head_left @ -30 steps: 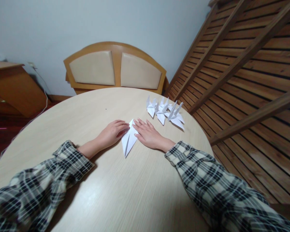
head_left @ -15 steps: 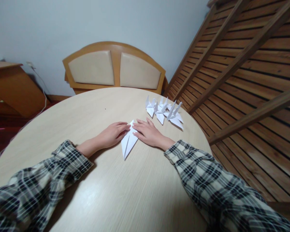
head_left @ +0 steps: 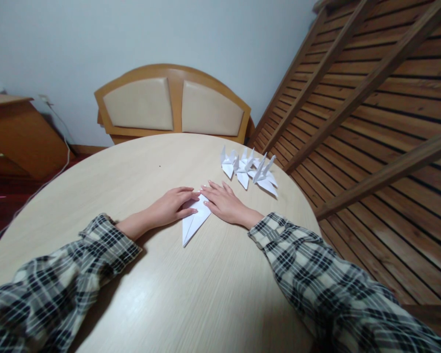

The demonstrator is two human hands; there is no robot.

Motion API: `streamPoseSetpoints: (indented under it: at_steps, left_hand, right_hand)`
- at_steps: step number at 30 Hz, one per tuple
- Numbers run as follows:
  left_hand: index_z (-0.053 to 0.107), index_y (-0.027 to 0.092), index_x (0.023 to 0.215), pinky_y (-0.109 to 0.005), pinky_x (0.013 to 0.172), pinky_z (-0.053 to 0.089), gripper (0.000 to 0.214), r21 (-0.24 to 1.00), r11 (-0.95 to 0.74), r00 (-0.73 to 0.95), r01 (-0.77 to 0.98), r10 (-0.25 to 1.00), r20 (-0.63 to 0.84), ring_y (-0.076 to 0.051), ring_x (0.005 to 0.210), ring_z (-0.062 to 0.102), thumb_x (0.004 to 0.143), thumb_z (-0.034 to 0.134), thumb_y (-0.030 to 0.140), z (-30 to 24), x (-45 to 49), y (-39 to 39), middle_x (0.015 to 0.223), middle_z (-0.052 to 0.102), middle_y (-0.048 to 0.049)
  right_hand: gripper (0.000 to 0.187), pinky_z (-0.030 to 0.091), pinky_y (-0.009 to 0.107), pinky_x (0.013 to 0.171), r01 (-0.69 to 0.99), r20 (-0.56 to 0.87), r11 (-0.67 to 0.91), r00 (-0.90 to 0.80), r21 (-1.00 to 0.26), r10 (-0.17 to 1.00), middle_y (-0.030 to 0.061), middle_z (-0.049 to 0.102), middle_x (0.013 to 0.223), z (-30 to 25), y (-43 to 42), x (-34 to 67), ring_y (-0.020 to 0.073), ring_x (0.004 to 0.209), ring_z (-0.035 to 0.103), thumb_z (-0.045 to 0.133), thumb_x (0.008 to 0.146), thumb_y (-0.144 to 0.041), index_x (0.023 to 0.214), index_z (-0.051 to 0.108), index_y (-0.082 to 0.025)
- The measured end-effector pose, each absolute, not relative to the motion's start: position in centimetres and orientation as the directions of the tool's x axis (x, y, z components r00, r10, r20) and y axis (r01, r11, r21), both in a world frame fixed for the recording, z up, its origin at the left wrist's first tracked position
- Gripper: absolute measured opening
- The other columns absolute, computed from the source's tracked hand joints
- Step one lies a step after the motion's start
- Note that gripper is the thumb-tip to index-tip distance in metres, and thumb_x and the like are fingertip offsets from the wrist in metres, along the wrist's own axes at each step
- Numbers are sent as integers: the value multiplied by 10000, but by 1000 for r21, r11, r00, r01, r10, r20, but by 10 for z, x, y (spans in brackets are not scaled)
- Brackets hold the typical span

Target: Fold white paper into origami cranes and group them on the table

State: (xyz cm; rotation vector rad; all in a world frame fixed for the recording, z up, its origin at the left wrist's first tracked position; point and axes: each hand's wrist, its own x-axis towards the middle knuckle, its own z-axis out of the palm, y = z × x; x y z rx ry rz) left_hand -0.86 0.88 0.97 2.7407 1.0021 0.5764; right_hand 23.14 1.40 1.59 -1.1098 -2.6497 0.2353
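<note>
A folded white paper (head_left: 194,220), long and kite-shaped with a crease near its lower tip, lies on the round wooden table (head_left: 202,294). My left hand (head_left: 175,205) rests on its left side, thumb and fingers apart, the fingertips near the top edge. From the right, my right hand (head_left: 225,202) lies flat with spread fingers, its fingertips on the upper right part of the paper. Both hands cover some of the paper's upper end.
Several white paper cranes (head_left: 244,169) stand grouped at the table's far right. Behind the table is a padded headboard (head_left: 176,98) against the wall. Wooden slats (head_left: 382,113) lean along the right side, and a wooden desk (head_left: 18,132) stands at the left.
The paper's lower tip has swung slightly left and toward me. My left thumb has come away from the fingers and lies lower on the paper. The right hand is nearly still.
</note>
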Motion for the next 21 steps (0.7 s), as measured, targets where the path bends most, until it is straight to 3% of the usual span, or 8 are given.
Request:
streamPoseSetpoints:
  at_steps: [5, 10, 16, 21]
  left_hand:
    - [633, 200, 1249, -484, 1068, 444, 359, 280, -745, 674, 606, 667, 317, -289, 1272, 545, 972, 571, 419, 12, -8, 7, 1299, 668, -117]
    - [688, 208, 1190, -503, 1049, 451, 298, 194, -740, 656, 644, 665, 356, -303, 1227, 585, 972, 577, 378, 15, -8, 7, 1209, 731, -83]
    - [744, 181, 1108, -479, 929, 516, 283, 127, -696, 604, 706, 686, 405, -312, 1124, 641, 988, 511, 288, 14, -11, 9, 1099, 759, -128]
    - [744, 189, 1123, -479, 920, 503, 307, 132, -674, 584, 727, 708, 397, -303, 1076, 656, 996, 489, 302, 16, -10, 7, 1097, 751, -143]
  right_hand:
    - [491, 112, 623, 1225, 702, 147, 663, -650, -259, 746, 57, 413, 1577, 14, 16, 232, 278, 1516, 253, 353, 1042, -423, 1500, 433, -262]
    - [503, 128, 638, 1215, 737, 132, 623, -612, -263, 780, 59, 401, 1583, 13, 16, 231, 301, 1515, 250, 367, 1035, -446, 1498, 439, -263]
    - [509, 114, 649, 1209, 796, 142, 548, -530, -258, 836, 85, 419, 1572, 16, 12, 231, 329, 1505, 268, 390, 1028, -450, 1477, 473, -226]
    - [523, 101, 655, 1207, 825, 144, 505, -484, -254, 863, 85, 420, 1571, 17, 10, 230, 352, 1503, 263, 391, 1025, -467, 1466, 490, -205]
